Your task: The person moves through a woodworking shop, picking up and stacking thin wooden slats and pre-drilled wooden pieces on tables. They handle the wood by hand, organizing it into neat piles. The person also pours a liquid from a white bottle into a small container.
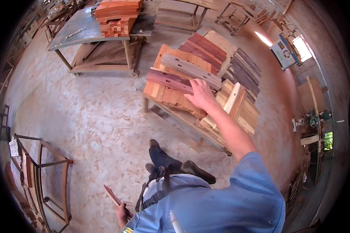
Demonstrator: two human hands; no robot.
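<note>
My right hand (201, 94) reaches out to a cart of stacked wood, its fingers closed over the right end of a dark red slotted board (168, 80). That board lies across a pile of orange-brown wood pieces (161, 93). Just behind it rests a paler grey-brown slotted board (188, 70). Down by my left side, my left hand (122, 213) is wrapped round a thin reddish wood strip (112, 195), which may be more than one piece. My body partly hides the strip's lower end.
Pale wood pieces (237, 103), dark strips (243, 72) and red boards (204, 48) share the cart. Behind it at left, a metal-topped table (76, 29) bears stacked orange wood (116, 19). A metal frame rack (39, 165) stands lower left; a blue-and-white machine (284, 52) stands far right.
</note>
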